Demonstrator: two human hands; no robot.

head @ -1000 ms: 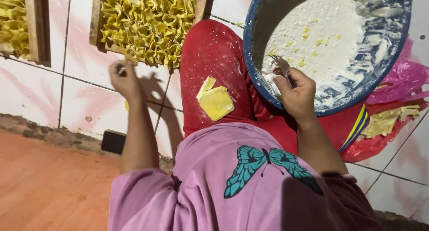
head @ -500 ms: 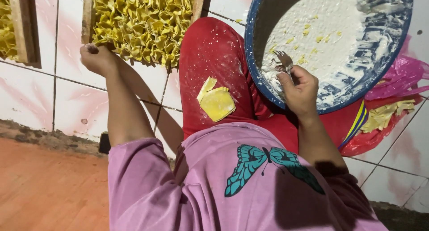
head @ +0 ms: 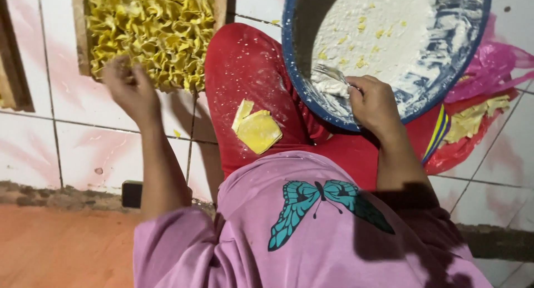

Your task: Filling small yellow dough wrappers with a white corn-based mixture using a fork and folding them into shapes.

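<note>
The left hand point(head: 129, 90), blurred so its grip cannot be told, hovers at the tray of folded yellow pieces point(head: 150, 35) in the upper left, while the right hand point(head: 374, 103) clasps a fork point(head: 329, 72) in the floury blue basin point(head: 467, 71) upper right.

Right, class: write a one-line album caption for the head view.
Left hand at a tray of yellow folded pieces; right hand holds a fork in a floury blue bowl.

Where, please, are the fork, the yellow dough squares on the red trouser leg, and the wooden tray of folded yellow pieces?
fork point(head: 328, 72): head view, on its tines.
yellow dough squares point(head: 257, 131): head view, top square's middle.
wooden tray point(head: 220, 7): head view, right rim.
</note>
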